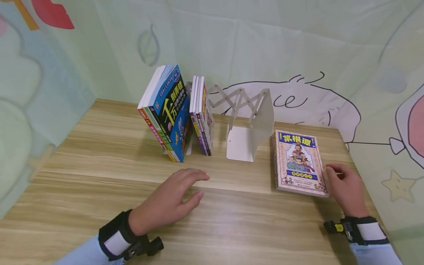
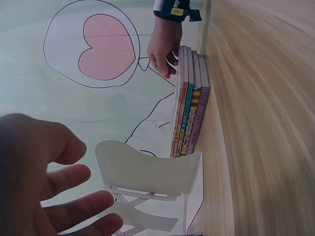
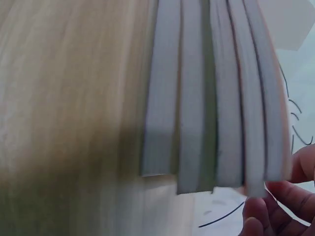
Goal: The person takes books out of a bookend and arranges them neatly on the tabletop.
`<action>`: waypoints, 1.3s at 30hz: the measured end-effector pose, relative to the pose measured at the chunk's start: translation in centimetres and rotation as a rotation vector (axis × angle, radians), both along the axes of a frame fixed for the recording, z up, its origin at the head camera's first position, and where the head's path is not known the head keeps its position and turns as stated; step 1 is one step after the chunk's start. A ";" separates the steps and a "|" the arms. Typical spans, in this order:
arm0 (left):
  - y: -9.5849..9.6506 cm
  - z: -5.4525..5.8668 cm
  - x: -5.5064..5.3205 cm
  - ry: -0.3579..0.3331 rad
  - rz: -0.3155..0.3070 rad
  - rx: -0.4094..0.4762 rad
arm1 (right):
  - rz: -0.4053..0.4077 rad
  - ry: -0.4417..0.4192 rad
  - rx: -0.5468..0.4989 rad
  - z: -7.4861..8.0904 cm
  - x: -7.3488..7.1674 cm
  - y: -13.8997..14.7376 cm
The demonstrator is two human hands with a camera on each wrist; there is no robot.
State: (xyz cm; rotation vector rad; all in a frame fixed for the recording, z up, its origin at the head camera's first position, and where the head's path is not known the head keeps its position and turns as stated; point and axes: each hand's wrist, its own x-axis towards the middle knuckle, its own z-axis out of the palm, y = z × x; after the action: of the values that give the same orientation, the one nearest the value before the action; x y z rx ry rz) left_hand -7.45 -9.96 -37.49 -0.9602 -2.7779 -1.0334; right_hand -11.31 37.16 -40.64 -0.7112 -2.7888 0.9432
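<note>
Toward the right of the table lies a stack of several books, topped by a pink picture book (image 1: 299,162) with a blue title band. My right hand (image 1: 346,187) is at that book's right edge, its thumb and curled fingers pinching the upper cover at the near corner. In the right wrist view, the fingers (image 3: 280,206) are at the ends of the upper page blocks (image 3: 253,98). My left hand (image 1: 169,198) hovers over the table's middle, fingers loosely extended and holding nothing. In the left wrist view, it spreads near the white metal bookend (image 2: 147,167).
An expandable bookend rack (image 1: 240,143) with a scissor lattice stands at the back. Thick books (image 1: 172,114) lean at its left, and thinner books (image 1: 202,117) stand beside them. A printed cloth wall (image 1: 212,44) borders the wooden table (image 1: 225,221) behind and on both sides.
</note>
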 end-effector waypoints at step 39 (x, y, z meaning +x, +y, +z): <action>0.1 0.2 -0.4 0.050 -0.001 0.029 | 1.029 0.372 0.051 3.4 4.9 -13.9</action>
State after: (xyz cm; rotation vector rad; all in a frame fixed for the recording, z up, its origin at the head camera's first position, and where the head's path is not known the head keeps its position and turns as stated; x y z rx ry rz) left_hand -7.88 -9.86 -37.31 -0.9706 -2.7151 -1.0321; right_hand -6.45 23.22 -37.27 0.9239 -2.7089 0.9425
